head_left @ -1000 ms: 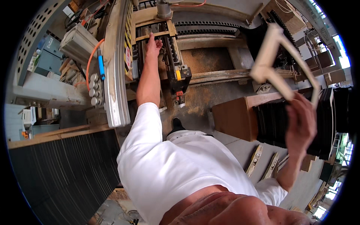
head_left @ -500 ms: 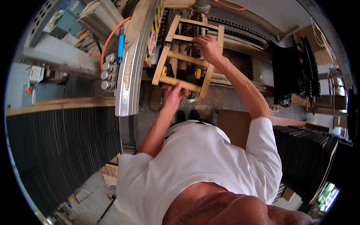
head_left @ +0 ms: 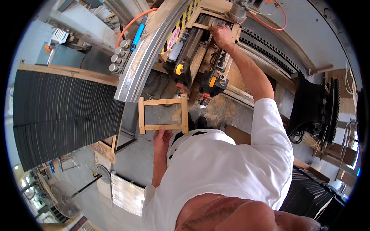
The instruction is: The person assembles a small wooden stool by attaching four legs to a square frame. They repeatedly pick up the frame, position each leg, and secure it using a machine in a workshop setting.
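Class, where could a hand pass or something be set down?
Possibly through the pale rectangular wooden frame in the left hand; on bare grey floor between left forearm and whitish rectangular panel. Crowded: around the black machine rails near the right hand.

L hand (head_left: 162, 138) holds 1 wooden frame (head_left: 162, 102), R hand (head_left: 222, 37) at 2nd frame (head_left: 201, 26) on mach. (head_left: 221, 85)

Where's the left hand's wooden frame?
In the head view, the wooden frame is left of centre, its lower rail in the left hand, near the white shirt.
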Demonstrator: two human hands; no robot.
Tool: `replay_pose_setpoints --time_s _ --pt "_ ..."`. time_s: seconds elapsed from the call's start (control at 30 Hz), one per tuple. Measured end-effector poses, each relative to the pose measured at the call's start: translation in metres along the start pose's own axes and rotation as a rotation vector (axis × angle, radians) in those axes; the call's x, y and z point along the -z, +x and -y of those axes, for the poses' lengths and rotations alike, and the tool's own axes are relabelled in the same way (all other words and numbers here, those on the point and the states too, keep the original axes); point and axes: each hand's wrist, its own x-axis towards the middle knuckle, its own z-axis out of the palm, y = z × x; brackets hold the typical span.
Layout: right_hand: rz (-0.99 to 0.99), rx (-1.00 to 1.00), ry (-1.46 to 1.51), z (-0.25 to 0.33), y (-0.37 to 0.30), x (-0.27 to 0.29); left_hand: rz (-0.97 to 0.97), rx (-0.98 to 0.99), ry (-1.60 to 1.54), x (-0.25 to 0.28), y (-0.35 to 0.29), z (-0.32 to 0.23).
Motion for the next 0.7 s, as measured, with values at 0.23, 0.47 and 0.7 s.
replay_pose_setpoints --time_s 0.23,0.47,0.7 --pt "-0.019 0.066 -0.039 -0.012 0.006 0.001 -0.199 -0.090 -0.013 0.041 0.018 0.015" --pt "-0.028 0.093 0.010 -0.012 0.010 0.005 -0.254 -0.131 -0.082 0.142 0.027 0.049" --pt "0.011 0.071 -0.005 -0.015 0.007 0.012 -0.404 -0.102 -0.114 0.192 -0.011 0.058"
